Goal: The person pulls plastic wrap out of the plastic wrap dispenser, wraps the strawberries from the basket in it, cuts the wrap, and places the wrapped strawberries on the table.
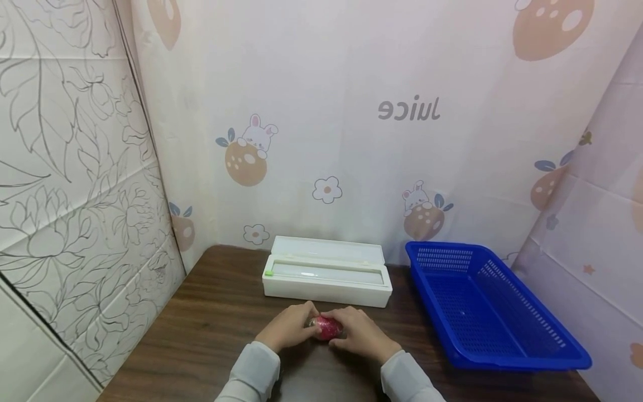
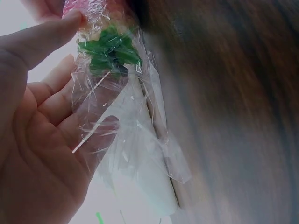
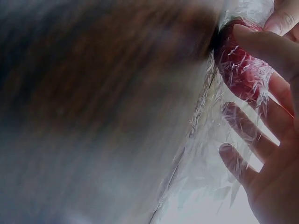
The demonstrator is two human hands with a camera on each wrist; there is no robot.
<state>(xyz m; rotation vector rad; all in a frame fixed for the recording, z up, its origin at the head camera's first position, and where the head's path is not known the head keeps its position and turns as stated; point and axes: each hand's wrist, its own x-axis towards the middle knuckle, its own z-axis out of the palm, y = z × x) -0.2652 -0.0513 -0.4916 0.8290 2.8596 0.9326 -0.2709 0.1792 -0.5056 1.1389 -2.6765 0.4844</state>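
A red strawberry [image 1: 328, 328] wrapped in clear cling film is held just above or on the table, in front of the white box. My left hand [image 1: 290, 326] pinches its left end; in the left wrist view the thumb lies by the green leaves [image 2: 110, 51], and loose film [image 2: 110, 105] hangs past them. From the other side my right hand [image 1: 363, 334] grips the red end, thumb in front and fingers behind. More loose film [image 3: 210, 158] spreads over those fingers in the right wrist view.
Behind the hands stands a white cling film dispenser box [image 1: 321, 293] with its lid raised and a green slider [image 1: 269, 273] at the left. A blue plastic basket [image 1: 507, 360] sits on the right of the brown wooden table [image 1: 201, 329]. Patterned curtains [image 1: 321, 139] hang around it.
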